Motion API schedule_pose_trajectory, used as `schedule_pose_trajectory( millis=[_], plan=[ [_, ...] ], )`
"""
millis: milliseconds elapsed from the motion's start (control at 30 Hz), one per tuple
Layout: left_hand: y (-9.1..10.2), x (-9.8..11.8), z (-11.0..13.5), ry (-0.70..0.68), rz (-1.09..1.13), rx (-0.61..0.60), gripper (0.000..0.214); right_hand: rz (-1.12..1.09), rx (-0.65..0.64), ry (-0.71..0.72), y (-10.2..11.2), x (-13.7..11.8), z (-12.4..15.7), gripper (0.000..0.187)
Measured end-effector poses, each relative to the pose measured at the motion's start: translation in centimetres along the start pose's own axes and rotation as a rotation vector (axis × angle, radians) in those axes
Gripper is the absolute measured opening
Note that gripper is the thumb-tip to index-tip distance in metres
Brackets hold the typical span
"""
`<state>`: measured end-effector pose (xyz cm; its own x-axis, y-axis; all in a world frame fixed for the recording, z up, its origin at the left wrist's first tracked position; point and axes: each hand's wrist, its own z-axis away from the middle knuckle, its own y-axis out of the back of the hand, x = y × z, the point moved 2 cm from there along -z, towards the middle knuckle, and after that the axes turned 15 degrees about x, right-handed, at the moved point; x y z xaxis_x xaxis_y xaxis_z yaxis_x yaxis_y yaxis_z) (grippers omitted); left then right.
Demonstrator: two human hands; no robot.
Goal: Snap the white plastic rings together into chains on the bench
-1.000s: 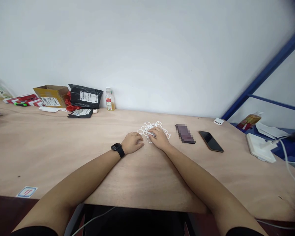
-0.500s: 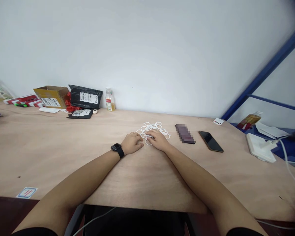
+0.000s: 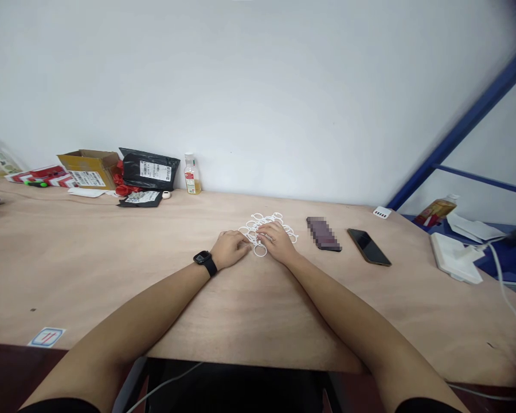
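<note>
The right hand (image 3: 278, 243) partly covers the white rings (image 3: 265, 220), and a flat object (image 3: 324, 234) nearby is pixelated.

Smooth plastic rings (image 3: 265, 220) — matt wooden table (image 3: 249, 315)

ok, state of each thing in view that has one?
left hand: fingers bent at pile's edge, grip unclear
right hand: fingers curled over pile, grip unclear
white rings: loosely piled, overlapping
watch: strapped on left wrist
black phone: lying flat, screen dark
cardboard box: top open
bottle by the wall: upright, part full
</note>
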<state>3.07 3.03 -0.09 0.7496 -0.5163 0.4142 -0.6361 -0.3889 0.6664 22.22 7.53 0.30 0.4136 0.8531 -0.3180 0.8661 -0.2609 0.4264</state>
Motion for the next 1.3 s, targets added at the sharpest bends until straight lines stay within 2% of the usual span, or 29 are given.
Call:
schedule_pose_trajectory(
  millis=[300,433,533,700,1000,1133,1300],
  plan=[
    [0.0,0.0,-0.1,-0.007,0.037,0.007,0.016,0.075,0.018,-0.072,0.4,-0.4,0.0,0.02],
    [0.1,-0.1,-0.1,-0.022,0.074,0.07,0.015,0.178,0.045,-0.084,0.6,-0.5,0.0,0.018],
    [0.3,-0.1,-0.1,-0.05,0.101,0.153,0.02,0.119,0.052,-0.079,0.6,-0.7,0.0,0.018],
    [0.5,0.3,0.0,-0.126,0.156,0.192,0.028,-0.084,-0.039,-0.04,0.1,-1.4,0.2,0.018],
    [0.5,0.4,0.0,-0.149,0.165,0.199,0.04,-0.083,-0.168,-0.048,-0.2,-2.2,0.4,0.019],
    [0.4,0.3,0.0,-0.18,0.172,0.197,0.027,-0.11,-0.189,-0.038,-0.2,-2.6,0.4,0.02],
    [0.4,0.0,0.0,-0.172,0.162,0.256,0.016,-0.069,-0.101,0.06,0.0,-2.9,0.2,0.02]
  ],
)
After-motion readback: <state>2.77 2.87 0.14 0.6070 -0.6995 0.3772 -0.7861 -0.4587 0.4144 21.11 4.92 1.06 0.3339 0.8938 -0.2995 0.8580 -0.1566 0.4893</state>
